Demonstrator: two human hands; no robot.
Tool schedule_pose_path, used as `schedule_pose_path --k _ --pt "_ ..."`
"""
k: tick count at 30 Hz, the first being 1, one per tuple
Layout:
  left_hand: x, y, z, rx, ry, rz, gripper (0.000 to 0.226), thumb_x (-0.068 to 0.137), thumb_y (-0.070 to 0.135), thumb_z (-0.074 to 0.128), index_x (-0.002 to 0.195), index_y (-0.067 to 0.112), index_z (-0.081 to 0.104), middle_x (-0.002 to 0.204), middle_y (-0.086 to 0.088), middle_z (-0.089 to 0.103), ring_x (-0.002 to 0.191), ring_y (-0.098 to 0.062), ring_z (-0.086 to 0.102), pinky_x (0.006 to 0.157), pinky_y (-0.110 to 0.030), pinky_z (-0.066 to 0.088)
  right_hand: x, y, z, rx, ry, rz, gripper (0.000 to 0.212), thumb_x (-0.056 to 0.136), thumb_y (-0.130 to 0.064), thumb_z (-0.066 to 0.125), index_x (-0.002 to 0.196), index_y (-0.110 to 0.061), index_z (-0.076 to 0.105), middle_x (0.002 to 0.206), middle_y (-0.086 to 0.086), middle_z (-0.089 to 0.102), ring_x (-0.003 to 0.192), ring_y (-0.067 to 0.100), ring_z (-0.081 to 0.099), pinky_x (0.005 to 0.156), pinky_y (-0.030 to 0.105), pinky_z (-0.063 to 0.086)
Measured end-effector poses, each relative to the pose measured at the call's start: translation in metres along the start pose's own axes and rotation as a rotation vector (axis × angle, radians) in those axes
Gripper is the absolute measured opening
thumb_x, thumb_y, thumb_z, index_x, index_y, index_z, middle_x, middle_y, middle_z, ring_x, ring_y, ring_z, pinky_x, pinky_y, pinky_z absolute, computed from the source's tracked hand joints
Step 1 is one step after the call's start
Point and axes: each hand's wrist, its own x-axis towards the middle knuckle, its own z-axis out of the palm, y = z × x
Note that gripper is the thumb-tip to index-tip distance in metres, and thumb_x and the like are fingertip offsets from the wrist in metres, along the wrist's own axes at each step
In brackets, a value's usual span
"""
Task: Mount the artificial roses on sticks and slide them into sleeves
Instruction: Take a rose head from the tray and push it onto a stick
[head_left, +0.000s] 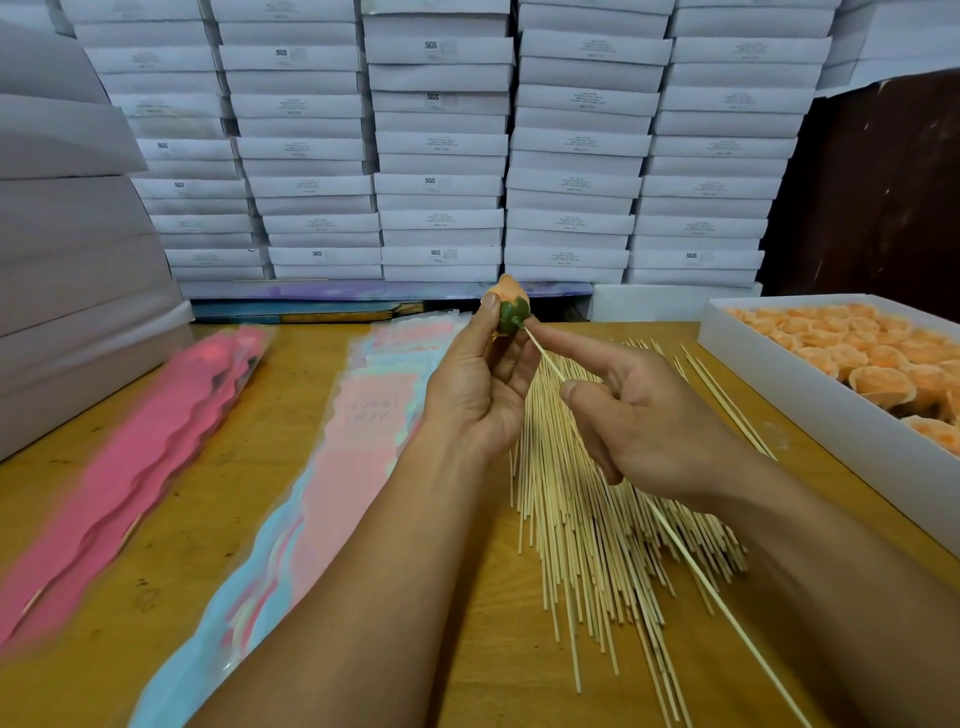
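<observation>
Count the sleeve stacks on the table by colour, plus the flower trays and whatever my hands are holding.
Pink sleeve stack: 1
Pastel sleeve stack: 1
Tray of orange roses: 1
Rose in left hand: 1
Stick in right hand: 1
Total: 5

A single wide-angle view from a camera worn on the person's head, looking forward and down over a wooden table (332, 519). It sits close above the two forearms, which reach in from the bottom edge. The hands meet near the middle of the frame. The far side faces a wall of stacked white boxes (441, 156). Straight lines bow outward toward the edges. No second view is given.
</observation>
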Motion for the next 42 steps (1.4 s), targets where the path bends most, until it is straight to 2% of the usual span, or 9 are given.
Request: schedule_pose_path --k 7,19,28,34,37,42 --pt "0.0007 -0.0005 0.0003 0.027 0.007 0.012 0.011 0.091 0.013 0.069 0.091 0.003 0.065 0.086 -0.014 0.068 0.066 -0.015 0.068 0.055 -0.022 0.058 -0.0005 0.0001 -0.0016 -0.009 -0.020 0.006 0.061 0.101 -0.007 0.042 0.153 -0.038 0.037 0.041 0.003 0.053 0.035 0.011 0.046 0.042 0.021 0.043" --pt "0.0022 -0.0021 -0.0015 0.033 -0.003 0.015 0.012 0.090 0.015 0.070 0.093 0.004 0.066 0.089 -0.014 0.069 0.065 -0.014 0.069 0.061 -0.023 0.060 -0.0016 -0.0030 -0.0002 0.002 -0.007 -0.007 0.060 0.101 -0.007 0.042 0.152 -0.038 0.038 0.041 0.004 0.054 0.033 0.006 0.045 0.040 0.017 0.041" --pt "-0.0008 -0.0010 0.0004 0.009 -0.025 0.000 0.011 0.091 0.013 0.069 0.090 0.003 0.067 0.084 -0.013 0.071 0.064 -0.014 0.070 0.057 -0.023 0.059 -0.0026 -0.0059 -0.0015 0.017 -0.010 -0.005 0.060 0.101 -0.004 0.041 0.152 -0.035 0.040 0.041 0.003 0.053 0.036 0.009 0.045 0.046 0.023 0.046" --pt "-0.0028 -0.0005 0.0016 0.014 -0.032 0.002 0.010 0.091 0.013 0.069 0.092 0.003 0.067 0.080 -0.011 0.071 0.063 -0.013 0.070 0.056 -0.023 0.058 -0.0023 -0.0078 -0.0013 -0.001 -0.005 0.010 0.059 0.101 -0.005 0.040 0.149 -0.039 0.041 0.041 0.002 0.052 0.036 0.012 0.044 0.055 0.046 0.051" --pt "-0.0032 -0.0004 0.0018 0.010 -0.031 0.002 0.010 0.091 0.013 0.068 0.093 0.003 0.067 0.081 -0.012 0.071 0.063 -0.014 0.070 0.055 -0.023 0.057 -0.0019 -0.0066 -0.0022 -0.007 -0.011 0.009 0.060 0.101 -0.005 0.040 0.150 -0.040 0.041 0.040 0.002 0.052 0.036 0.010 0.044 0.051 0.037 0.050" --pt "-0.0030 -0.0006 0.0022 0.014 -0.031 0.004 0.010 0.092 0.013 0.068 0.089 0.004 0.066 0.075 -0.010 0.071 0.061 -0.013 0.070 0.055 -0.022 0.057 -0.0021 -0.0054 -0.0035 -0.018 -0.004 0.006 0.060 0.101 -0.006 0.042 0.149 -0.041 0.042 0.040 0.001 0.052 0.036 0.010 0.044 0.052 0.040 0.051"
